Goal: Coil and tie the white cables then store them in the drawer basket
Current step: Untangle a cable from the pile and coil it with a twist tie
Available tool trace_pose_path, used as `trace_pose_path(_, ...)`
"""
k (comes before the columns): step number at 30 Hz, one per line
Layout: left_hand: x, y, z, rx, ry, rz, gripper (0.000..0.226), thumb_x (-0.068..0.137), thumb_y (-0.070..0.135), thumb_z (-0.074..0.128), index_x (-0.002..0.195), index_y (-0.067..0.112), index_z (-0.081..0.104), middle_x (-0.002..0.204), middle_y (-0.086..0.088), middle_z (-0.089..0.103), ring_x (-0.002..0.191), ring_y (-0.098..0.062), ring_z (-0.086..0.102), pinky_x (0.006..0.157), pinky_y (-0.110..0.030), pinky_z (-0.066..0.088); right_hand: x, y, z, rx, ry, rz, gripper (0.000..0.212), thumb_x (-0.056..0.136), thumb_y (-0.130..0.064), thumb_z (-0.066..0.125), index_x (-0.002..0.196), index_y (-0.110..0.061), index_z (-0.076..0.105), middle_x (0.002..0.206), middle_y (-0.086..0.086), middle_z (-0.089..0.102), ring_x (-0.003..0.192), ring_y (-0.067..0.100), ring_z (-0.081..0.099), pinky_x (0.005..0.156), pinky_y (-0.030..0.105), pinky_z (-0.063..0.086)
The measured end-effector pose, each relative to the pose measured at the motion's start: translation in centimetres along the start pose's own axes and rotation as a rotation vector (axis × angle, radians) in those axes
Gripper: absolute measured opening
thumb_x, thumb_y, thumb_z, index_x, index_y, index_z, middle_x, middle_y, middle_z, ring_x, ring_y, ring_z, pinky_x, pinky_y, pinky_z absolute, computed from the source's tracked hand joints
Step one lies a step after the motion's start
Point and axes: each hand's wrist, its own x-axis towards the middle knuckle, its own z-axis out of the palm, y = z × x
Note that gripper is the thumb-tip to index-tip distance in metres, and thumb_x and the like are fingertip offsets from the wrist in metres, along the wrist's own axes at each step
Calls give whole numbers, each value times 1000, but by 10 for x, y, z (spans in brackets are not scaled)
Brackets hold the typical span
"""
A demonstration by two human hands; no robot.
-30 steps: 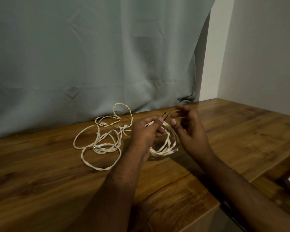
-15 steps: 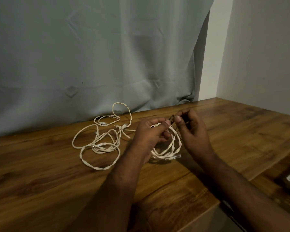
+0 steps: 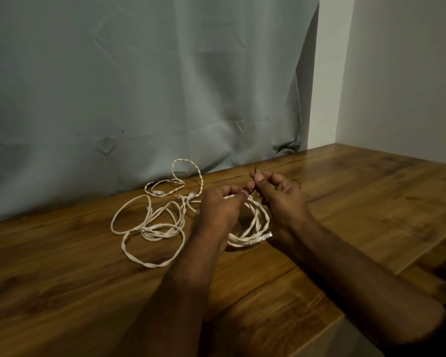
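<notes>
The left hand [image 3: 220,210] has its fingers curled around the top of a coiled white cable [image 3: 252,228], a bundle of round loops of twisted, rope-like cord that rests on the desk [image 3: 358,202] below both hands. A ribbed strain relief and a clear plastic plug stick out at the lower right of this coil. The right hand [image 3: 281,197], just right of the coil, pinches a thin dark wire tie [image 3: 256,173] between thumb and fingertip; one short end of the tie pokes up above the fingers and a curved piece shows past the knuckles.

Left of the coiled cable lies a loose white cable [image 3: 150,225], spread in several irregular, overlapping loops flat on the desk, with small plugs among the strands. Behind it, one narrow loop [image 3: 188,173] stands upright against a pale grey-green curtain [image 3: 139,86], whose cloth is soft and creased.

The desk is brown wood with dark grain and a slight sheen. Right of the curtain is a plain white wall [image 3: 397,73].
</notes>
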Motion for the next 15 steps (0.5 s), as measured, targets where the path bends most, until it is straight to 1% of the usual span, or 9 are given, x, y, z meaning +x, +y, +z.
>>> trace_pose_path(2,3,0,-1,148,12,95,7,89,27,76,85,23,77,88,0,79,89,-24,75,88,-52,60,-2,-2,-5,-175,41,-95,20,102,-2,58,118,7,62,80,11,65,53,2,62,50,14,49)
trace_pose_path(4,2,0,-3,384,55,212,7,89,34,75,85,28,75,93,9,77,93,-16,71,89,-46,58,-1,-1,-10,-330,36,-170,19,100,-3,61,113,10,65,82,12,67,56,-1,61,52,11,47)
trace_pose_path(6,-2,3,-4,590,129,297,5,91,36,72,87,34,72,101,11,75,98,-16,67,90,-41,54,-2,0,-12,-431,31,-202,18,100,-7,62,107,10,68,85,13,70,61,0,61,56,10,46)
trace_pose_path(7,-3,4,-4,616,150,312,3,92,36,71,88,36,71,103,12,74,99,-15,65,88,-39,53,-2,0,-13,-453,32,-200,19,100,-8,62,105,10,68,85,12,71,63,0,61,57,10,46)
trace_pose_path(8,-3,4,-5,586,151,307,3,92,35,71,89,36,71,103,11,74,98,-15,65,87,-37,53,-3,-1,-12,-457,32,-191,20,100,-9,62,104,9,69,85,11,72,65,1,61,57,10,46)
trace_pose_path(10,1,2,-8,436,130,270,5,92,30,72,89,34,72,100,9,74,97,-14,67,87,-36,54,-4,-1,-12,-426,22,-134,24,100,-12,63,107,10,68,88,10,72,71,6,62,60,14,49)
trace_pose_path(12,6,-2,-11,306,115,229,6,92,25,72,90,31,72,101,5,74,98,-17,69,87,-36,55,-5,1,-12,-404,9,-50,25,99,-14,63,109,9,68,91,10,74,77,13,65,72,25,49)
trace_pose_path(13,7,-3,-12,266,111,211,5,93,24,72,93,28,73,102,4,74,100,-18,70,88,-36,56,-5,2,-12,-423,6,-27,21,99,-16,63,105,4,70,92,8,75,80,15,66,80,32,48)
trace_pose_path(15,9,-6,-14,210,95,198,9,93,23,71,98,27,76,102,3,75,99,-21,71,90,-44,59,-4,3,-13,-467,1,-7,15,98,-18,65,95,-7,74,94,7,78,87,20,66,91,42,46)
